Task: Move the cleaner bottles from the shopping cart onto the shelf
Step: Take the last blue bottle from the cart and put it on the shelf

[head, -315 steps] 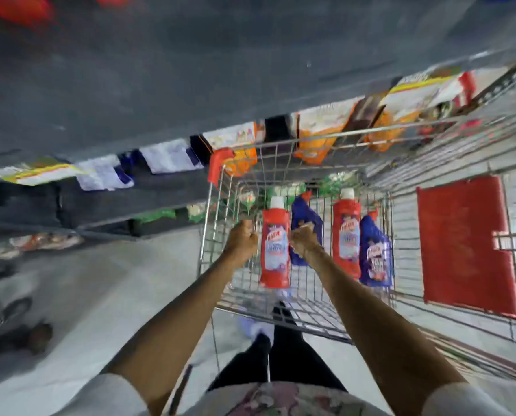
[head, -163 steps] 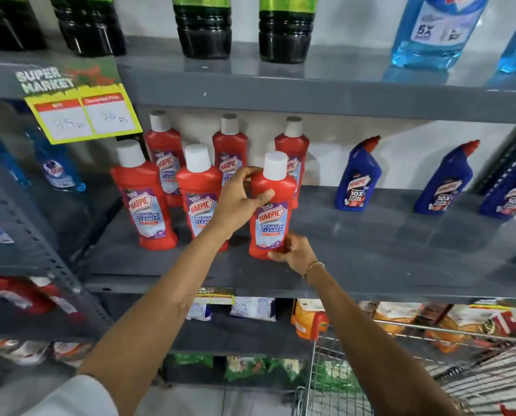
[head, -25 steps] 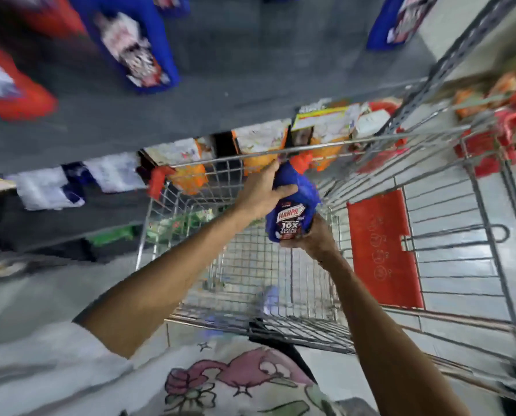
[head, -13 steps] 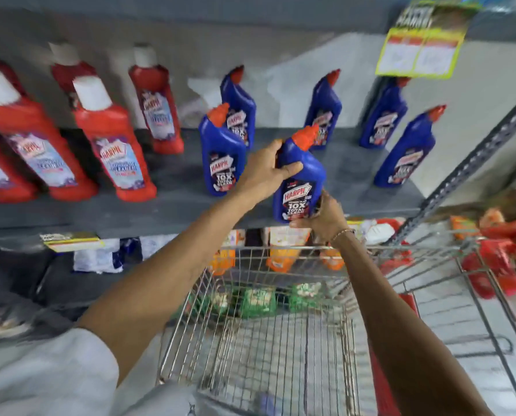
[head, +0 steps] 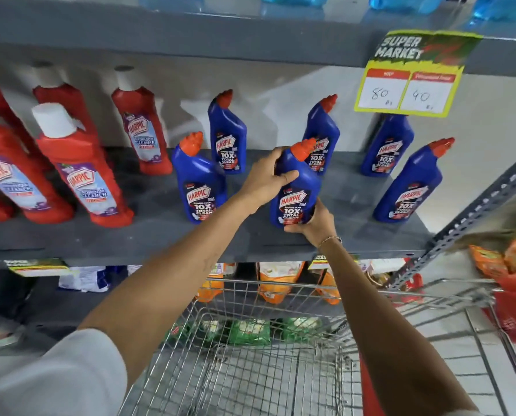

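Observation:
A blue cleaner bottle [head: 297, 193] with an orange-red cap stands upright at the front of the grey shelf [head: 160, 235], held in both hands. My left hand [head: 265, 178] wraps its neck and upper body. My right hand [head: 313, 223] cups its base from below and the right. Several other blue bottles stand around it, the nearest [head: 198, 183] to its left. Red cleaner bottles [head: 82, 172] with white caps fill the shelf's left part. The wire shopping cart [head: 250, 355] sits below, with no bottles visible in its basket.
A yellow-green price sign [head: 412, 76] hangs from the upper shelf at the right. Light blue bottles [head: 292, 0] line the upper shelf. Orange pouches [head: 277, 280] and green packets [head: 250, 331] sit on lower shelves behind the cart. A perforated upright [head: 476, 211] bounds the shelf at right.
The blue bottle has come up out of the cart and over the shelf, and now sits lower, on or just above the shelf's front. Both hands still grip it.

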